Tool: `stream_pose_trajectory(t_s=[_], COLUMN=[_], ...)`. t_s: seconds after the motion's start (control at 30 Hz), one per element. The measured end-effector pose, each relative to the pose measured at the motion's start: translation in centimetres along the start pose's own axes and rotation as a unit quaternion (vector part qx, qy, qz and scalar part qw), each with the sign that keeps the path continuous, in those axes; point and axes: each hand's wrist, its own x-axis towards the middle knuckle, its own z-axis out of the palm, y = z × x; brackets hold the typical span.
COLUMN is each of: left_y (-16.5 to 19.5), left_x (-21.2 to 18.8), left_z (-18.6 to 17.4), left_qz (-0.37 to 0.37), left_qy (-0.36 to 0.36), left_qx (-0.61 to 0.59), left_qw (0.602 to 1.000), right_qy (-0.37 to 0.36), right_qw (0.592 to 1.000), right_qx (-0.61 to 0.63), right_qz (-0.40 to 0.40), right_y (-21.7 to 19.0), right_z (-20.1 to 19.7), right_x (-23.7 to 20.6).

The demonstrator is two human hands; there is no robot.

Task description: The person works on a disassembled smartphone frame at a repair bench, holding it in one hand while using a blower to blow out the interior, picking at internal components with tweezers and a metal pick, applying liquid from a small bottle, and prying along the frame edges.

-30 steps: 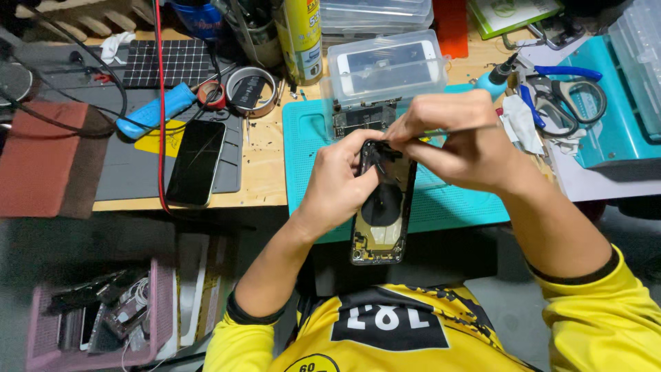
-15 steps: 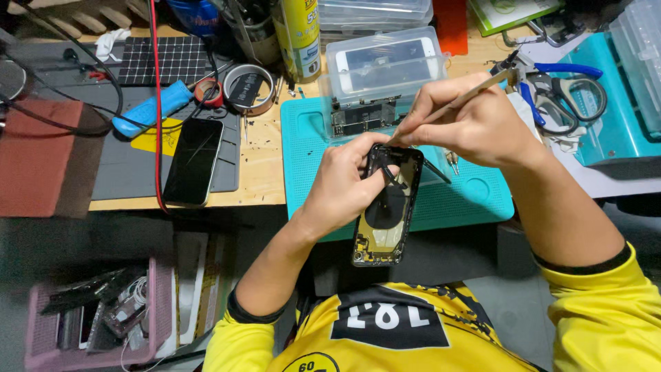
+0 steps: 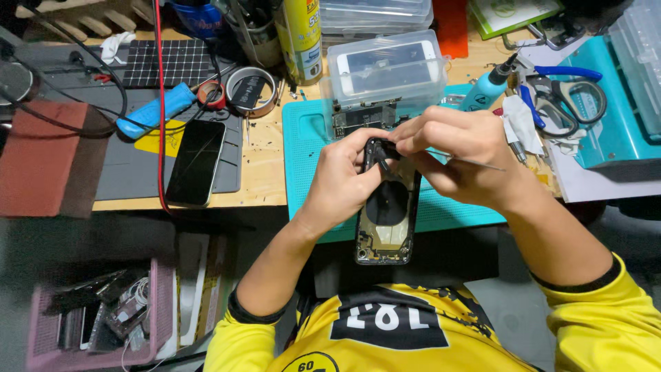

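Cluttered wooden bench, and the landmark is the opened phone shell overhanging its near edge on a teal mat. Left hand grips the shell's top left edge. Right hand, raised half a second ago, has dropped back onto the shell's top, pinching a thin metal tool whose tip has returned to the inside; the prying looks resumed. Beyond the shell sits a clear box; far left of it, a dark phone

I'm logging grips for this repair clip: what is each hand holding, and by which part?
The left hand grips the opened phone housing by its upper left edge. The right hand pinches a thin metal tool near its working end.
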Motion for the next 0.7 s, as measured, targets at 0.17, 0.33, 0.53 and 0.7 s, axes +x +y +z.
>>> stream_pose_trajectory(t_s=[0.17, 0.33, 0.53, 0.7], left_y=[0.3, 0.6, 0.9, 0.8], left_x=[-0.3, -0.8, -0.4, -0.2], left_z=[0.1, 0.4, 0.2, 0.1], left_qz=[-0.008, 0.01, 0.021, 0.015], left_qy=[0.011, 0.032, 0.029, 0.028], left_qx=[0.004, 0.068, 0.132, 0.161], left_qw=[1.0, 0.997, 0.991, 0.986], right_qy=[-0.008, -0.015, -0.049, -0.038], right_qw=[0.999, 0.998, 0.972, 0.932], right_qx=[-0.038, 0.056, 0.138, 0.267], right_qz=[-0.007, 0.016, 0.183, 0.243], right_y=[-0.6, 0.8, 3.0, 4.0], right_z=[0.1, -0.6, -0.9, -0.6], right_x=[-0.2, 0.2, 0.6, 0.2])
